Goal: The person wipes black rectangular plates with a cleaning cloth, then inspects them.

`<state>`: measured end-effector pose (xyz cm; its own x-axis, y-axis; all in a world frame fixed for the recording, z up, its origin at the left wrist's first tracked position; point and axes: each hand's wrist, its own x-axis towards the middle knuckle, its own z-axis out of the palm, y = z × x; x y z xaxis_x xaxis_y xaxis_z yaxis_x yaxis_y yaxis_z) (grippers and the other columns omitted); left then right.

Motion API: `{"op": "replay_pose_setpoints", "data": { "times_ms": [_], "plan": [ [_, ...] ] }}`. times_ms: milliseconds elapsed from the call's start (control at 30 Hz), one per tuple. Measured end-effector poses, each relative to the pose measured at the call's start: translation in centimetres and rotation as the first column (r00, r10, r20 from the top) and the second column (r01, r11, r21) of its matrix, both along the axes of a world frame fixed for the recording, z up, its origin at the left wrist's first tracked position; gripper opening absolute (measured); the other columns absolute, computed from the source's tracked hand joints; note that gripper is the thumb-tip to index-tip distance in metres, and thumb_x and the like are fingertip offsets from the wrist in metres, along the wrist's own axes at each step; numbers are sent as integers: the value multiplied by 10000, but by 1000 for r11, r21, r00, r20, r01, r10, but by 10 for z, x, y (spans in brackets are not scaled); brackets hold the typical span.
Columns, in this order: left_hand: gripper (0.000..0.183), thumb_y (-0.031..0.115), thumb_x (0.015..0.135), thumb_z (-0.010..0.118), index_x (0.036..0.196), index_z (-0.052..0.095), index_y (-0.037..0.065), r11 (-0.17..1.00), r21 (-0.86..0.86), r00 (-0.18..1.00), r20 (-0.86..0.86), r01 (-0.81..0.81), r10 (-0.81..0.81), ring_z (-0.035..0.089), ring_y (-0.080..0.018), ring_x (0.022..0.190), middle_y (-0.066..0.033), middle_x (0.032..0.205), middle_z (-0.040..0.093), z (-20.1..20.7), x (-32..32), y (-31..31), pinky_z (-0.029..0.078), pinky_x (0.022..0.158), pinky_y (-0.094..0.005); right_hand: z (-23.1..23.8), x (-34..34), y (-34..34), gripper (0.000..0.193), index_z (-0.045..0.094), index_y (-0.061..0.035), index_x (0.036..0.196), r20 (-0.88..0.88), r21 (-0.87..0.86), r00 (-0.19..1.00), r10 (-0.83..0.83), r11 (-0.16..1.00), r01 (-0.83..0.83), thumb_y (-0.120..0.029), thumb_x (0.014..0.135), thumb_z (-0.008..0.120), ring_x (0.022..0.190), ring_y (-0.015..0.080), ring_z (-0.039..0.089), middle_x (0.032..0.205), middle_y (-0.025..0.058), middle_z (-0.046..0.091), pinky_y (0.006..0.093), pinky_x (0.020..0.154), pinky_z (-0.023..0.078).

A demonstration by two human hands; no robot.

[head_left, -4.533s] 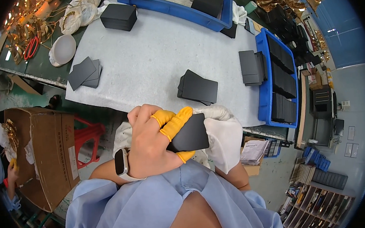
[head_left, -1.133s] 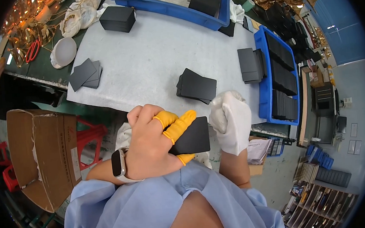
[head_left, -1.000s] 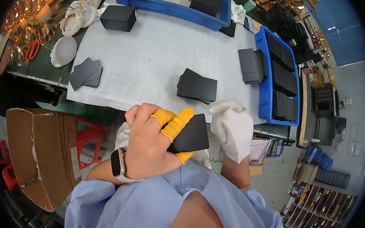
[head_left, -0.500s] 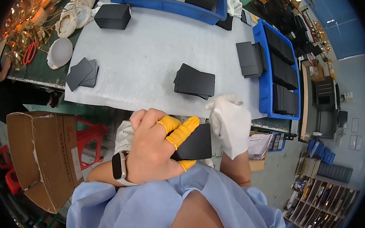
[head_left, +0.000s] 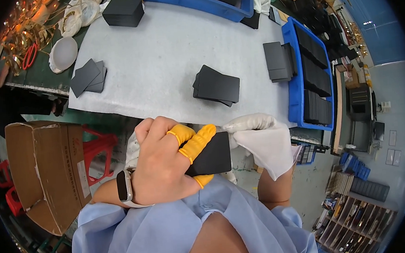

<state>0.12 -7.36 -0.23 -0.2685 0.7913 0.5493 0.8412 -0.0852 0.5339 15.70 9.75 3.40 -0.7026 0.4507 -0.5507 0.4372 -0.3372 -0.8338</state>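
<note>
My left hand (head_left: 160,162), with yellow finger cots on some fingers and a watch at the wrist, grips a thin black rectangular plate (head_left: 216,156) in front of my body. White cloth (head_left: 270,150) covers most of my right hand (head_left: 251,125), whose bent fingers are at the plate's right edge. One pointed corner of the cloth hangs over the wrist; the fingers beneath are hidden. Just beyond my hands, a small fanned pile of black plates (head_left: 216,85) lies on the white-covered table (head_left: 147,78).
More black plates (head_left: 89,78) lie at the left, with a neat black stack (head_left: 123,12) behind. A blue tray (head_left: 296,113) full of plates stands on the right, beside another pile (head_left: 277,62). A larger blue tray (head_left: 189,6) is at the back. A cardboard box (head_left: 51,174) stands lower left.
My right hand has shifted slightly right and turned, and the cloth corner now spreads outward over the wrist. My left hand and the plate have moved slightly left.
</note>
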Motion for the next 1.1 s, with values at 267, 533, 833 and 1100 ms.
{"op": "replay_pose_setpoints", "data": {
  "times_ms": [267, 533, 833, 1100],
  "plan": [
    [686, 205, 476, 851, 1147, 769, 89, 1000, 7, 999, -43, -15, 15, 542, -267, 825, -41, 904, 573, -3, -1, -4, 357, 815, -414, -10, -3, -5, 227, 744, 89, 1099, -145, -139, 989, -7, 990, -13, 11, 885, 743, 927, 149, 718, 1068, 134, 768, 274, 829, 583],
    [647, 199, 472, 859, 1098, 785, 54, 999, 0, 999, 16, 46, -46, 536, -268, 894, -43, 928, 589, -4, -2, -6, 330, 809, -441, -10, -4, -12, 174, 753, 67, 1058, -152, -93, 988, -13, 996, -2, 0, 899, 731, 917, 145, 714, 1058, 127, 765, 271, 834, 577],
    [622, 160, 481, 817, 1094, 786, 59, 997, 53, 996, 54, 63, -66, 541, -256, 835, -42, 900, 588, -5, -4, -3, 313, 769, -427, -8, -6, -12, 139, 772, 12, 1005, -167, -84, 985, -29, 996, 15, -54, 913, 691, 800, 85, 653, 918, 58, 753, 233, 733, 527],
    [653, 229, 508, 867, 1132, 773, 59, 995, 45, 994, 54, 88, -90, 528, -250, 821, -44, 901, 590, -5, -8, -5, 307, 769, -419, 1, -12, -12, 129, 758, 34, 993, -177, -97, 984, -21, 995, 3, -20, 916, 669, 808, 117, 686, 909, 84, 749, 262, 749, 553]
  ]
}}
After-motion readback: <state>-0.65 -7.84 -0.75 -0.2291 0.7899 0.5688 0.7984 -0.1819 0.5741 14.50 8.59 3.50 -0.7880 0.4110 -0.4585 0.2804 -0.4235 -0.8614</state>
